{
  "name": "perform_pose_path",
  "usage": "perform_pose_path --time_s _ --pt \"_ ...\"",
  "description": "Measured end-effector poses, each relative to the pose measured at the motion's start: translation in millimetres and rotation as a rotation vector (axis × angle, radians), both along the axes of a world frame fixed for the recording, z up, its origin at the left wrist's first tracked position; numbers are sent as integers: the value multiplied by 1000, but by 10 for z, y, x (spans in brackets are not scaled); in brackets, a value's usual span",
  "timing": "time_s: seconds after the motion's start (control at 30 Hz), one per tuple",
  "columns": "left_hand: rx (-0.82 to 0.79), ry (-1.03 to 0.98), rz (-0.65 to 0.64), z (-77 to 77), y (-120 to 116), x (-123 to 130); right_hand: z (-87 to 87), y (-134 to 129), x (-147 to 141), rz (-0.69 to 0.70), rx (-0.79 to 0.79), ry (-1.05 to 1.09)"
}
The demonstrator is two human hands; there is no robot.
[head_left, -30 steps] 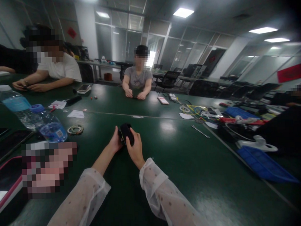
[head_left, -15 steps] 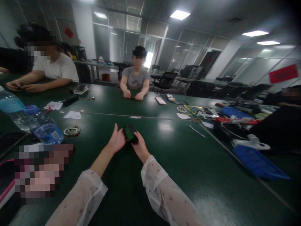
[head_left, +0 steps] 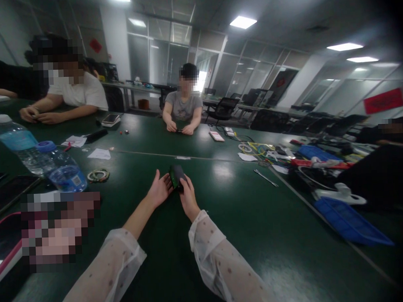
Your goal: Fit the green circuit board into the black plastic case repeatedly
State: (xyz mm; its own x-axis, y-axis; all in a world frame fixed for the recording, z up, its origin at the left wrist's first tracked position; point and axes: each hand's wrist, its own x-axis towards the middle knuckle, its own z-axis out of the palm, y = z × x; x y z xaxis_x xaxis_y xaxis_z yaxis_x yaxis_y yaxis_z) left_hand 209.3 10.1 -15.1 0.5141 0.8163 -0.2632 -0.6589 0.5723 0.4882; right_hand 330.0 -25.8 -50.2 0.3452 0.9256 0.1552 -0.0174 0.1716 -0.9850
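A small dark box-like object (head_left: 178, 176) with a green face on its left side is held above the green table (head_left: 223, 203). My right hand (head_left: 189, 193) grips it from the right, fingers wrapped round its lower right part. My left hand (head_left: 160, 190) is open, palm up, with fingers spread and the fingertips at the object's left edge. Whether those fingertips touch it is hard to tell. The object's underside is hidden.
Two water bottles (head_left: 65, 171), a bracelet (head_left: 98, 175) and phones lie left. A wrench (head_left: 266, 178), cables (head_left: 254, 149) and a blue tray (head_left: 351, 220) are right. Two people sit across the table; another person is at the far right.
The dark object has turned, so less of its green face and more of its dark side shows. My left hand has loosened from it, its fingers now more spread.
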Motion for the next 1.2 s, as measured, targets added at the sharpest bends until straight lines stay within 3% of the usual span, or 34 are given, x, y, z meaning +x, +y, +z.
perform_pose_path --time_s 0.27,0.43,0.73,0.9,1.2 --pt "53 70 -63 -98 17 -3 172 -215 -184 -30 146 -535" --pt "13 26 -54 -158 52 -29 266 -294 -256 -42 156 -696" --pt "-82 70 41 -295 191 -41 334 -338 -241 -168 213 -672" --pt "9 -121 51 -297 214 -69 413 -313 -58 -314 258 -662" --pt "17 -159 48 -248 199 -89 189 -133 143 -351 148 -720"
